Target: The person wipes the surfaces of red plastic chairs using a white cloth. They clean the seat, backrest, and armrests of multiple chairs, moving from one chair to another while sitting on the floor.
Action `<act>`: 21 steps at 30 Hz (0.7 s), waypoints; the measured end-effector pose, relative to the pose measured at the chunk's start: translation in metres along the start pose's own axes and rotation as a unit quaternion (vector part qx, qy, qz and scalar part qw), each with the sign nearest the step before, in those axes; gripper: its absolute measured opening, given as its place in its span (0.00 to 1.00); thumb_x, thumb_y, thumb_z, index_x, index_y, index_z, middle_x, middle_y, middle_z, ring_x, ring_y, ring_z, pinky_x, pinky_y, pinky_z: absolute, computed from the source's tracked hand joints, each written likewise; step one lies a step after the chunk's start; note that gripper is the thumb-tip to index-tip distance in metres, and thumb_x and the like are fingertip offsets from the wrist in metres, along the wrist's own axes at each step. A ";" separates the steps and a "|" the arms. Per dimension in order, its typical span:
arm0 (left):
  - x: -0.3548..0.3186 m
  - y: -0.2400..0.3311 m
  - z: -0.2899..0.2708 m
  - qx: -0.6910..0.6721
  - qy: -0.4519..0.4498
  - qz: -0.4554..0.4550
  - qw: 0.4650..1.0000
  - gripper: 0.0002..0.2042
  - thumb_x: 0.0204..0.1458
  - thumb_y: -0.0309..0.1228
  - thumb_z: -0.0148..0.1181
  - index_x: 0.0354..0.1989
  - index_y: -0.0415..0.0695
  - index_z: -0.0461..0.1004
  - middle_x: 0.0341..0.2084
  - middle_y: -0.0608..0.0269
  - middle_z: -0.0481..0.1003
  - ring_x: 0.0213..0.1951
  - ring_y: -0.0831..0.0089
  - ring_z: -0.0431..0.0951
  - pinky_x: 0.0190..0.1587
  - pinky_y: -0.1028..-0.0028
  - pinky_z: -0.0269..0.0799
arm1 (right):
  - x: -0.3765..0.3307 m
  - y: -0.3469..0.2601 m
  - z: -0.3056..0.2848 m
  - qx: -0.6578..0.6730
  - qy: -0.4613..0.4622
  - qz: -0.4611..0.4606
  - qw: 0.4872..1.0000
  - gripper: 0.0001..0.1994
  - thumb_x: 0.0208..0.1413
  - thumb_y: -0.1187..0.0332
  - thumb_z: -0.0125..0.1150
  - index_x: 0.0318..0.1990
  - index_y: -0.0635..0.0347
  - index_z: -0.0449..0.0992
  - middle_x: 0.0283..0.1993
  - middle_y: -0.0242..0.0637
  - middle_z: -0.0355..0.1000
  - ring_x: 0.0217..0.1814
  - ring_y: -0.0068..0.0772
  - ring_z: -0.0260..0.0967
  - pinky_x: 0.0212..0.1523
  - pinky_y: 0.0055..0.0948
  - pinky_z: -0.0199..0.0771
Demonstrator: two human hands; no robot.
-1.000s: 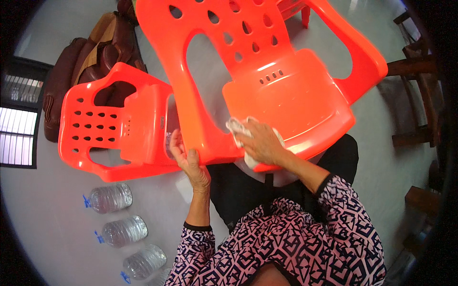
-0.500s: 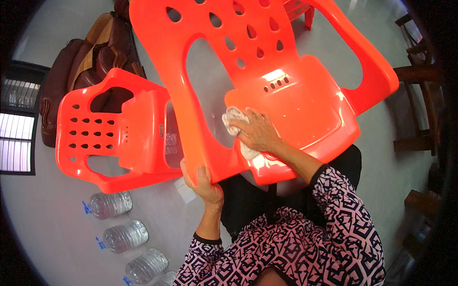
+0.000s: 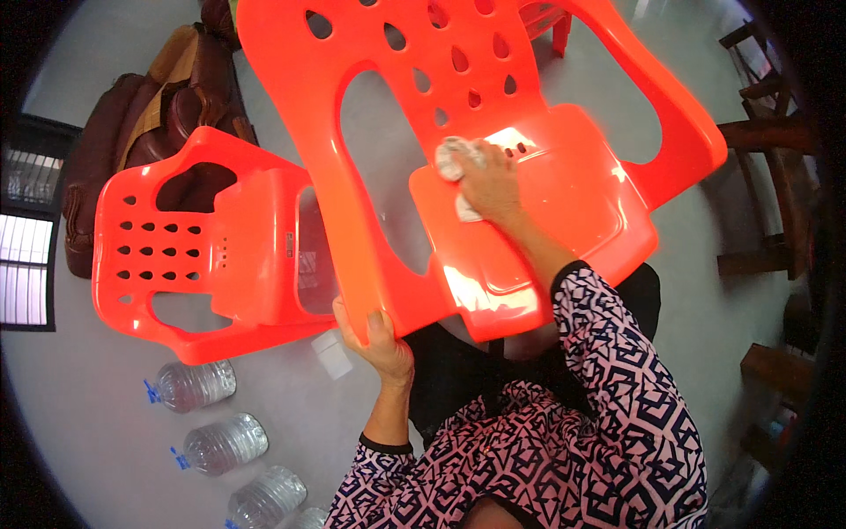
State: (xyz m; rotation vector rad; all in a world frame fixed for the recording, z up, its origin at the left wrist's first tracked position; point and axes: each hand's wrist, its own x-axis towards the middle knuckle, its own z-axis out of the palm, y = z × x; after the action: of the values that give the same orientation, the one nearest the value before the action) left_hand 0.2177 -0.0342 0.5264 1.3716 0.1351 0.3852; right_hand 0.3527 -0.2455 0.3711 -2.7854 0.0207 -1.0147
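A large orange plastic armchair [image 3: 564,203] is tilted up in front of me, its seat facing me. My left hand [image 3: 377,339] grips the lower end of its left armrest. My right hand [image 3: 489,181] presses a crumpled white cloth [image 3: 454,159] onto the back part of the seat, near the small drain slots. The cloth is partly covered by my fingers.
A second orange plastic chair [image 3: 203,256] stands to the left on the grey floor. Several clear water bottles [image 3: 220,441] lie at lower left. A brown sofa [image 3: 150,115] is at upper left, dark wooden furniture [image 3: 767,167] along the right.
My right hand and the cloth have slid up the seat toward the backrest. My left hand has shifted lower along the armrest, and the chair sits closer and higher in view.
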 end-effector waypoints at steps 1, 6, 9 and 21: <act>0.000 -0.001 -0.002 0.004 -0.004 0.002 1.000 0.09 0.53 0.29 0.51 0.40 0.39 0.65 0.29 0.72 0.61 0.28 0.85 0.58 0.30 0.82 0.54 | -0.004 0.019 -0.010 -0.014 -0.017 0.018 1.000 0.21 0.45 0.65 0.57 0.51 0.42 0.74 0.54 0.39 0.64 0.56 0.44 0.60 0.47 0.48 0.63; -0.002 -0.007 0.015 -0.021 0.018 -0.004 1.000 0.10 0.54 0.26 0.51 0.43 0.40 0.65 0.30 0.72 0.63 0.30 0.84 0.60 0.32 0.82 0.57 | -0.021 0.077 -0.072 -0.096 -0.089 0.088 0.988 0.22 0.45 0.65 0.58 0.51 0.44 0.74 0.54 0.39 0.64 0.58 0.41 0.60 0.46 0.47 0.65; -0.009 -0.016 0.021 -0.035 0.006 -0.007 0.999 0.14 0.54 0.28 0.52 0.48 0.39 0.65 0.34 0.69 0.66 0.33 0.81 0.65 0.37 0.79 0.62 | -0.052 0.070 -0.099 -0.088 -0.116 0.099 0.984 0.23 0.44 0.64 0.58 0.52 0.43 0.74 0.54 0.40 0.64 0.57 0.40 0.61 0.46 0.47 0.65; -0.019 -0.033 0.019 0.018 -0.091 0.005 0.996 0.25 0.52 0.30 0.59 0.57 0.34 0.61 0.51 0.55 0.67 0.48 0.65 0.69 0.53 0.66 0.67 | -0.147 0.026 -0.170 -0.072 -0.037 0.231 0.970 0.28 0.44 0.65 0.60 0.58 0.43 0.71 0.54 0.43 0.65 0.59 0.43 0.60 0.51 0.45 0.59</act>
State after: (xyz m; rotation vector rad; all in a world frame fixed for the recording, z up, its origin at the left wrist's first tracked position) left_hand 0.2124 -0.0634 0.4957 1.4373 -0.0149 0.2665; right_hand 0.1328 -0.2880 0.4006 -2.7383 0.7236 -0.8129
